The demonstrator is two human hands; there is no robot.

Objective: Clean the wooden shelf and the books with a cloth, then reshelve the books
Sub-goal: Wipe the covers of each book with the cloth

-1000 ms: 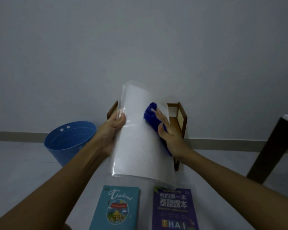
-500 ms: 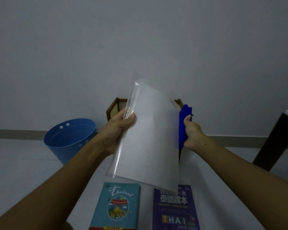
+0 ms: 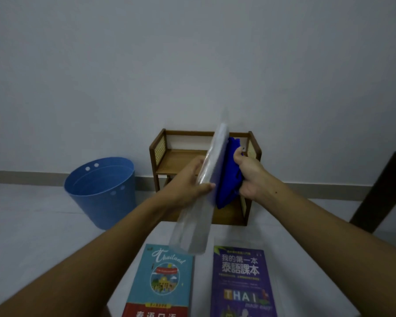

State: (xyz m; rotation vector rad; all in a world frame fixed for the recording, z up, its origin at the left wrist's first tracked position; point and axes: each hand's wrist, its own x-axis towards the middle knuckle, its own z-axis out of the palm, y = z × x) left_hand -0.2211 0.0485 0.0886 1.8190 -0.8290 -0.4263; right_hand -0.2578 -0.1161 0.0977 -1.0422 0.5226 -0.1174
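Wall and floor: a person is sitting or kneeling on a pale floor, facing a bare grey wall.
Bucket: a blue bucket is standing empty-looking, left of the shelf and apart from it.
Wooden shelf: the wooden shelf is standing against the wall with no books showing on its visible boards.
Books on the floor: a teal Thailand book and a purple Thai textbook are lying flat side by side nearest the camera, waiting to go back.
Book in hand: a plastic-wrapped white book is being held edge-on and tilted in front of the shelf.
Left hand: the left hand is closing around the book's edge.
Right hand: the right hand is curling around a blue cloth, pressing it against the book's far face.
Progress: wiping appears to be under way; reshelving all three books is remaining, and whether the shelf is already clean cannot be told.
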